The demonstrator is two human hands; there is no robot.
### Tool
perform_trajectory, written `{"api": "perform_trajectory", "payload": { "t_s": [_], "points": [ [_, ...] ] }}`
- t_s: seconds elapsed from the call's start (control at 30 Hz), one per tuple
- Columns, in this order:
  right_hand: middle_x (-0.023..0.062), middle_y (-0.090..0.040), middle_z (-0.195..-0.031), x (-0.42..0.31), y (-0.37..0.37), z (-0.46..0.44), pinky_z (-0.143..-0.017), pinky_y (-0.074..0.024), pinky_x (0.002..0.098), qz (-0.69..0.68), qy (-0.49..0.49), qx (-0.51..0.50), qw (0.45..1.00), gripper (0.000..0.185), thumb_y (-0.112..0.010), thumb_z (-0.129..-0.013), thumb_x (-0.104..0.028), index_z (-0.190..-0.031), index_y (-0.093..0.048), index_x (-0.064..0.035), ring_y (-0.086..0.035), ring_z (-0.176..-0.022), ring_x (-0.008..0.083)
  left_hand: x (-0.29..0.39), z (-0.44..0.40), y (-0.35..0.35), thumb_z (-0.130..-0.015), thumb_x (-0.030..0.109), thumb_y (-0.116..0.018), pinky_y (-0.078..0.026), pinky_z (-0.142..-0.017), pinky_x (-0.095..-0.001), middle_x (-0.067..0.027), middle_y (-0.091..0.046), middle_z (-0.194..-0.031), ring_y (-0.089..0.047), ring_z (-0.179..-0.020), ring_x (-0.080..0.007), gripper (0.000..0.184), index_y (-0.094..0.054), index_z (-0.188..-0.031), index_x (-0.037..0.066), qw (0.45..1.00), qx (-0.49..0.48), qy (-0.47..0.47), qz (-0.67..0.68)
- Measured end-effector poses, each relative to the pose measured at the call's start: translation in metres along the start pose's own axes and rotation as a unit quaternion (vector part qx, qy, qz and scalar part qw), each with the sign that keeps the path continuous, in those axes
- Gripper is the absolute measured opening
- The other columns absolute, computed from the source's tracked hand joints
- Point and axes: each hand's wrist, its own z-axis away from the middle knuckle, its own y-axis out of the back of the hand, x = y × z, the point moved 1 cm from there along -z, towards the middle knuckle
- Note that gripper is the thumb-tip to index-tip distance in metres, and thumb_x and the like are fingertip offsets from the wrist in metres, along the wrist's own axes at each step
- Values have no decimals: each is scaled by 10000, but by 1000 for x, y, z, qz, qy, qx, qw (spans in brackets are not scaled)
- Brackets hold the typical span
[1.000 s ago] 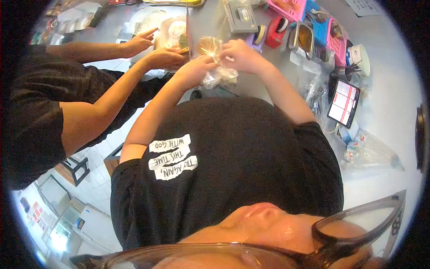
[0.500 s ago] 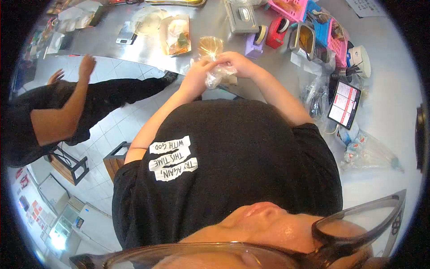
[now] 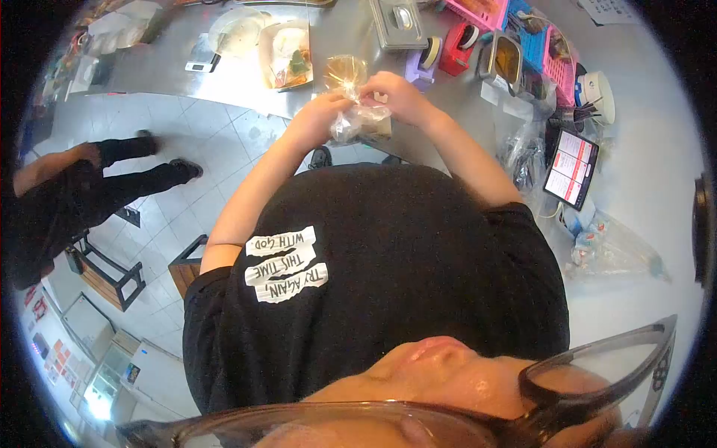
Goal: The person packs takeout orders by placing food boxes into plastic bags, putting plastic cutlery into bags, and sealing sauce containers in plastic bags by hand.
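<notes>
A clear plastic bag (image 3: 346, 73) with something brownish in its rounded far end is held above the near edge of the steel counter. My left hand (image 3: 323, 118) pinches the gathered part of the bag from the left side. From the right, my right hand (image 3: 400, 97) has its fingers closed on the same gathered neck. Loose, crumpled plastic hangs below both hands. Just left of the bag, an open paper tray (image 3: 305, 46) holds food with a green piece and a whitish part.
Beyond the hands lie a lidded steel container (image 3: 399, 25), a purple tape dispenser (image 3: 420, 72) and a red one (image 3: 455, 51). Pink and blue baskets and a tablet (image 3: 571, 169) are at right. A digital scale (image 3: 202, 61) lies left. Another person (image 3: 56, 194) is at far left, near stools.
The other person's hands have left the food tray, and that person has moved away to the far left. My hands stay at the bag's neck, shifting slightly.
</notes>
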Motion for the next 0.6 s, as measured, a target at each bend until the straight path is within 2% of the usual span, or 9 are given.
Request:
{"api": "perform_trajectory", "payload": {
  "t_s": [0.13,0.23,0.33,0.43,0.53,0.57,0.6],
  "points": [
    [105,-654,-849,-8,6,-4,-755,-483,384,59,46,-28,997,143,-685,-768,-136,-900,-680,-83,-607,-819,293,3,-3,5,-728,136,-704,-509,-823,-401,-138,-642,-988,-621,-949,-339,299,-633,-1005,50,1000,-6,11,-6],
    [123,-656,-868,-2,-2,-9,-778,-484,389,-1,22,-80,997,187,-688,-748,-137,-918,-671,-61,-615,-848,313,1,-5,4,-711,135,-715,-508,-820,-405,-136,-639,-1000,-624,-952,-333,320,-634,-1011,56,1000,-15,15,-7],
    [143,-657,-894,3,-7,-15,-796,-487,405,-70,0,-113,991,218,-679,-748,-138,-941,-661,-36,-619,-877,334,6,-5,11,-730,142,-713,-512,-793,-410,-154,-652,-941,-638,-895,-350,289,-644,-992,43,1000,-1,8,23],
    [165,-654,-904,-2,-10,-8,-796,-490,418,-76,-50,-48,995,214,-665,-761,-106,-954,-651,-16,-619,-896,356,0,-1,-4,-761,152,-702,-507,-753,-428,-180,-666,-874,-638,-827,-385,238,-645,-946,15,959,101,169,206],
    [170,-649,-904,-15,-36,27,-785,-490,439,-88,-123,124,981,167,-654,-783,-77,-941,-649,-25,-623,-878,352,10,-4,-9,-793,164,-691,-497,-714,-441,-207,-668,-852,-642,-802,-390,217,-632,-907,-11,961,124,209,134],
    [171,-650,-917,-18,-47,35,-794,-489,443,-47,-133,147,979,158,-654,-792,-74,-945,-651,-31,-626,-882,344,9,-5,-13,-804,168,-687,-494,-701,-445,-216,-669,-845,-643,-793,-392,217,-628,-894,-20,960,129,221,113],
    [172,-650,-931,-20,-57,46,-803,-488,446,-5,-148,169,975,150,-653,-802,-71,-948,-652,-38,-630,-887,337,2,-4,-24,-813,177,-687,-498,-697,-445,-213,-669,-829,-654,-791,-374,259,-615,-983,-5,959,158,209,108]
  ]
}}
